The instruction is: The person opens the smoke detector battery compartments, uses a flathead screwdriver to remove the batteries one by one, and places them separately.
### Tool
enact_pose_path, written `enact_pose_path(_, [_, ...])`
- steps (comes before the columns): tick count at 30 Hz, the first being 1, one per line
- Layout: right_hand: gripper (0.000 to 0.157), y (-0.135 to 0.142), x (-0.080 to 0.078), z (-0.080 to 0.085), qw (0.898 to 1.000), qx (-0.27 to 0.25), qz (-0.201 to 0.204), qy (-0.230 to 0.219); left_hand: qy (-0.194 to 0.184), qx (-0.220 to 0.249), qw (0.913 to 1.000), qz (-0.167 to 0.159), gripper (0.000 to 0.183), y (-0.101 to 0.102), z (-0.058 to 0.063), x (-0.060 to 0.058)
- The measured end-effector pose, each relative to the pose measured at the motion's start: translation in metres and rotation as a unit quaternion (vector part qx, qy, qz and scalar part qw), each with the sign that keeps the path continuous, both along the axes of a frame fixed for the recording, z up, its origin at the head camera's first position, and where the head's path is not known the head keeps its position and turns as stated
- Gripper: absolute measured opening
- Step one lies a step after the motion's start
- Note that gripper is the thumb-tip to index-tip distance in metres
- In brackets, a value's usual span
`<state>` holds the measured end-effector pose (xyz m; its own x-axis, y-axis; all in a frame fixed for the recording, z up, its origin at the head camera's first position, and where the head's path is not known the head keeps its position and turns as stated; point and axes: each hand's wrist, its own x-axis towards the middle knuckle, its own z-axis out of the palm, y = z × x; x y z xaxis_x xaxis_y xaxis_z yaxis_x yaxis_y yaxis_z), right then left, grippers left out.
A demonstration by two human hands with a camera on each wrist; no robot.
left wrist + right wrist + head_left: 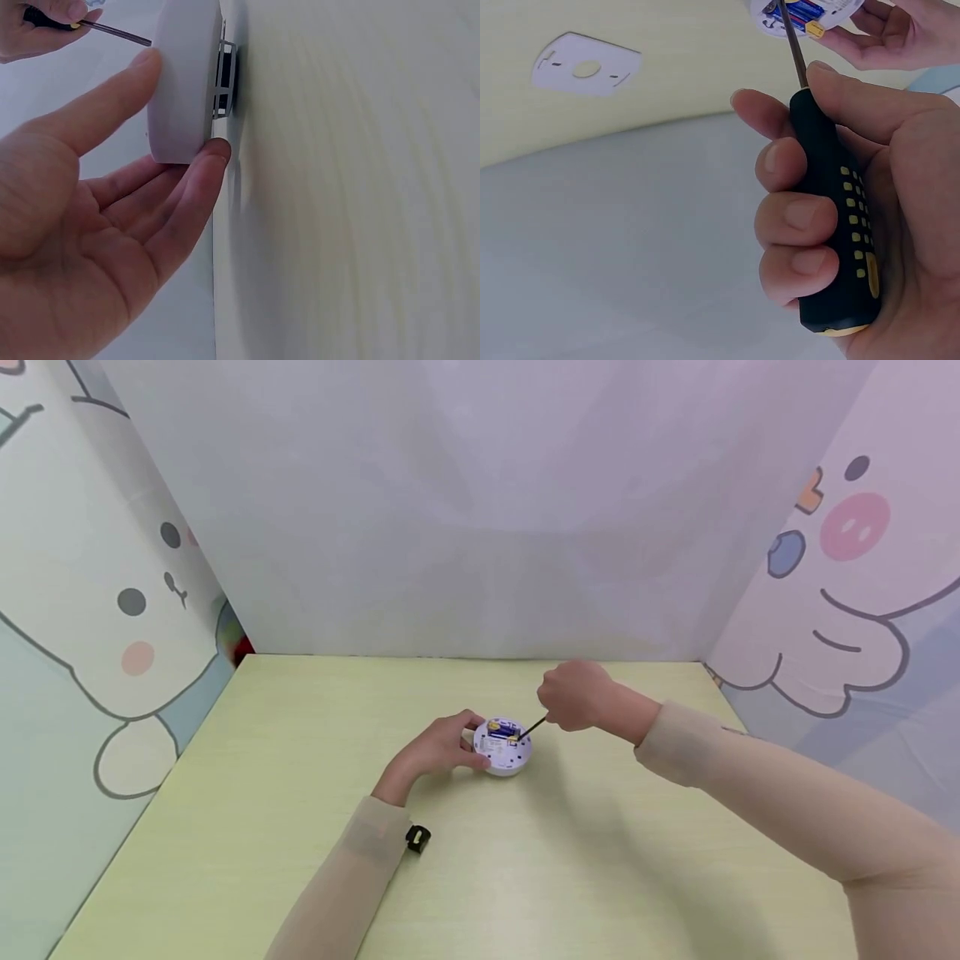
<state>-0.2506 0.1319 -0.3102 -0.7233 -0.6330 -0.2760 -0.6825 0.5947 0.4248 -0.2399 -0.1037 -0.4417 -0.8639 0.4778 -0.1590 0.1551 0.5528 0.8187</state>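
My left hand holds a round white smoke detector by its edge, thumb on one side and fingers on the other. Its back faces up, and blue batteries with yellow ends show in it. In the left wrist view, the detector's white side stands between thumb and fingertips, close over the table. My right hand grips a screwdriver with a black handle and yellow dots, fingers wrapped round it. The thin metal shaft slants down to the detector, its tip at the battery compartment.
On the table, a flat white plate with a round hole shows in the right wrist view. A small black object is beside my left sleeve. Curtains with cartoon animals hang round the table's back and sides.
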Motion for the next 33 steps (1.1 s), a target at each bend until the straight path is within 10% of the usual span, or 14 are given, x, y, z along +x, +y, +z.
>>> enact_pose_path(18, [0.031,0.032,-0.004,-0.022,0.999,-0.039,-0.005,-0.009,-0.017,-0.011,0.9991,0.037,0.063,0.005,-0.003,-0.002])
enact_pose_path(33, [0.029,0.067,-0.002,-0.052,0.982,-0.172,-0.043,-0.062,-0.012,-0.014,0.9991,0.038,0.063,0.004,-0.006,-0.003])
